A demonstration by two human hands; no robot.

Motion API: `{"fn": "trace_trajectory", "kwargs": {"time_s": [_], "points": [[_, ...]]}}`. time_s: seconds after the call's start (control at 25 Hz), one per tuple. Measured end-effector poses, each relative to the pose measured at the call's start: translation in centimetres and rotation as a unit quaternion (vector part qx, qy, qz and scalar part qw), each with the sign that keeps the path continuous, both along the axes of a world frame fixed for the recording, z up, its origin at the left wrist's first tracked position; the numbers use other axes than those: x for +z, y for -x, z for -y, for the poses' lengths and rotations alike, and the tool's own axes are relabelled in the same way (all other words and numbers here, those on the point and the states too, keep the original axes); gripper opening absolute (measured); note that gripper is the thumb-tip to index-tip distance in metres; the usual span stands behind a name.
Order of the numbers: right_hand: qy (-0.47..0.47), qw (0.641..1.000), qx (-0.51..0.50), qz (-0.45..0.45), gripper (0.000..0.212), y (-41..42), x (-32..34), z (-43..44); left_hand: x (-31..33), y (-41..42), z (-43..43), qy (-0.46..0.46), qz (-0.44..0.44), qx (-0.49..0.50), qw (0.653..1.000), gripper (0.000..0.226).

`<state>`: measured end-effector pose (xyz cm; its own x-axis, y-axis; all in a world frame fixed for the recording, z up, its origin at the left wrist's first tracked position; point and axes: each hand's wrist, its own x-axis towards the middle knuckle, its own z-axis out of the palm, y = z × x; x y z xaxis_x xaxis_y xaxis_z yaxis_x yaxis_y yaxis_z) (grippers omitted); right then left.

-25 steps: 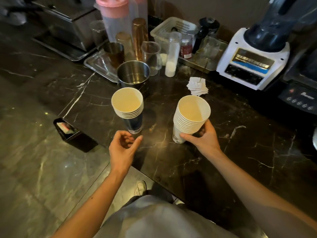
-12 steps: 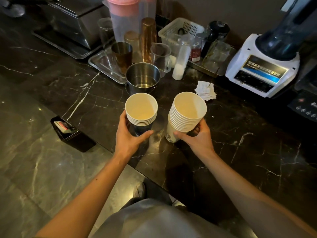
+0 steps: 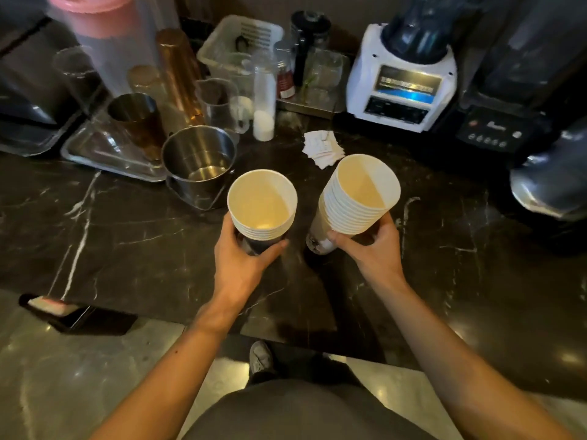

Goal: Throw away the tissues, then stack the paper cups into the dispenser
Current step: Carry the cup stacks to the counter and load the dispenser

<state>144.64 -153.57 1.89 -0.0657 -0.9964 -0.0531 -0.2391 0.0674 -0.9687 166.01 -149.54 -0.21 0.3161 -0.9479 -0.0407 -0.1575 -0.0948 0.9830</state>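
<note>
Paper cup stacks: left hand (image 3: 236,265) gripping short stack (image 3: 262,206), right hand (image 3: 374,249) gripping tilted tall stack (image 3: 355,198) (both just before steel pot (image 3: 198,163)); tissues (image 3: 322,149) lying beyond, blender (image 3: 401,77) text unreadable.

dark marble counter (image 3: 127,236), white-veined: steel pot (image 3: 198,165), metal tray (image 3: 95,150), folded paper slips (image 3: 322,149), white blender (image 3: 400,87), black napkin holder (image 3: 73,315) at its front edge.

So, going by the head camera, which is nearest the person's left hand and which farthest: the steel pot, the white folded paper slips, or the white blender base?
1. Steel pot, just beyond the left hand, slightly left.
2. White folded paper slips, farther back, to the right.
3. White blender base, far back right, by the wall.
</note>
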Motion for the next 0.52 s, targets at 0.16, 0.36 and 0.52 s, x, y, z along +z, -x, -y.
{"fn": "trace_trajectory", "kwargs": {"time_s": [0.16, 0.36, 0.52], "points": [[0.03, 0.994, -0.105, -0.013, 0.085, 4.4, 1.1, -2.9, 0.9, 4.7, 1.8, 0.028, 0.009, -0.111, 0.993, 0.087], [0.065, 0.967, -0.244, -0.039, 0.082, 13.8, 2.5, -10.2, 1.6, 14.6, 1.4, 0.019, 0.006, -0.234, 0.972, 0.091], [0.081, 0.929, -0.359, -0.046, 0.076, 21.4, 3.0, -17.9, 2.5, 24.4, -1.2, 0.022, -0.001, -0.34, 0.94, 0.093]]}}
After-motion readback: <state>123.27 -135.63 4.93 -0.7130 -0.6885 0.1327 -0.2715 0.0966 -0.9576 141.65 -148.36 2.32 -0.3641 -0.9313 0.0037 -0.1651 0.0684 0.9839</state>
